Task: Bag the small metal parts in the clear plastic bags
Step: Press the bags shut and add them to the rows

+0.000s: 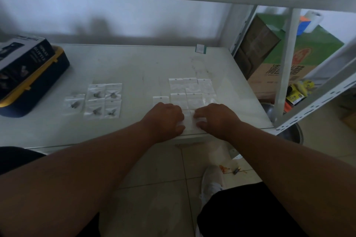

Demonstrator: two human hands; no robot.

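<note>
Several empty clear plastic bags [192, 90] lie in rows on the white table [134, 67], right of centre. Left of them lie several filled bags [104, 102], each with small dark metal parts inside. My left hand [165, 119] and my right hand [215, 119] meet at the table's near edge over one clear bag [189, 121]. Fingers of both hands curl onto that bag and pinch it from either side. Whether any part is in it is hidden.
A dark box with yellow trim [32, 82] and a printed carton on top sits at the table's left. A white shelf upright [285, 63] stands at the right, with cardboard boxes [289, 57] behind it. A shelf board hangs overhead.
</note>
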